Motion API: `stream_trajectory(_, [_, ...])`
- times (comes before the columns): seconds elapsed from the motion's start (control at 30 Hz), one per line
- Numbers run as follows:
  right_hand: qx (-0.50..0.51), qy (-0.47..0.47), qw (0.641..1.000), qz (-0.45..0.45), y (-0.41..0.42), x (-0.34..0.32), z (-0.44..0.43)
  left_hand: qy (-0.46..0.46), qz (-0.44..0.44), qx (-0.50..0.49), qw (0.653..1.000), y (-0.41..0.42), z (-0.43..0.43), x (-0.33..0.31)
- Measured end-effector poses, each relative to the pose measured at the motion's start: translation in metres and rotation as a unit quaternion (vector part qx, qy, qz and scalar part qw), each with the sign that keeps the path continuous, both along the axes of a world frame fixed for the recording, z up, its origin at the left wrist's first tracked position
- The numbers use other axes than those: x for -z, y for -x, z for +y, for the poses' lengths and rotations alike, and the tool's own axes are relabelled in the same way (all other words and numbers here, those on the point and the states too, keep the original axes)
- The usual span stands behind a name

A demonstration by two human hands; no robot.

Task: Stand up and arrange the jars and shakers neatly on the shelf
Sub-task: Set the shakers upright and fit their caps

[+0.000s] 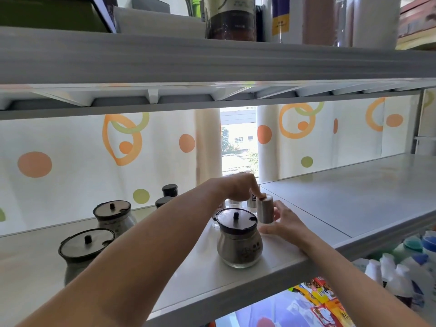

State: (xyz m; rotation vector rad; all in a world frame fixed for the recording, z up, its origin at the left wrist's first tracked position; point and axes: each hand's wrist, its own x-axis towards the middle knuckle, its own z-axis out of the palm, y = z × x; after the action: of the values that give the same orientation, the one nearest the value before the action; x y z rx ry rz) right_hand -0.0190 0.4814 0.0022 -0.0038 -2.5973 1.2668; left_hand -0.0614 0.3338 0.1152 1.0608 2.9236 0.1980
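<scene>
Head view, white shelf unit, middle tier

Right hand (282, 220): fingers spread open, curved loosely beside a steel shaker (266, 210), fingertips touching or just off its right side; thumb low near the shaker's base; no closed grip.

Left hand (238, 187): reaches in from the lower left, mostly curled, one finger pointing down with its tip pressed on the top of the steel shaker; holds nothing.

Steel shaker: plain metal cylinder, upright on the shelf (342, 204), between the two hands, just behind and right of the front jar.

Front jar (238, 239): round glass body, dark lid with a small knob, upright near the shelf's front edge, just beside the right hand.

Small labelled containers (252, 201): clustered directly behind the steel shaker, partly hidden by the left hand; count unclear.

Second lidded jar (114, 214): same type, upright, left of the left forearm, further back.

Third lidded jar (83, 251): same type, left front, partly cut off by the forearm.

Two dark-capped bottles (168, 193): at the rear left, close to the backing sheet.

Backing sheet (70, 149): white with orange and green dots and rings, a gap at centre showing daylight.

Upper shelf (212, 60): carries bottles and boxes.

Lower tier: white squeeze bottles (396, 272) at right, colourful packets (318, 300) below
</scene>
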Motion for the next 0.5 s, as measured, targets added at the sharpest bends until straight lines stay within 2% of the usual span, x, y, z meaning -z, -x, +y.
stream_trajectory(0.07, [-0.027,0.039,0.999,0.008,-0.0014,-0.0001,0.0034,0.006,0.002,-0.003,1.000,-0.0009,0.0002,-0.0001])
stream_trajectory(0.23, [0.033,-0.038,0.999,0.008,0.0008,0.0009,-0.0018,0.012,-0.007,0.009,1.000,-0.0038,0.0029,-0.0020])
stream_trajectory(0.4, [-0.041,0.048,0.998,0.014,-0.0002,0.0015,0.0062,0.027,0.002,0.010,1.000,-0.0067,0.0046,-0.0032])
stream_trajectory(0.5, [0.006,0.006,1.000,0.009,0.0019,0.0025,0.0021,0.031,0.003,0.009,0.999,-0.0091,0.0059,-0.0039])
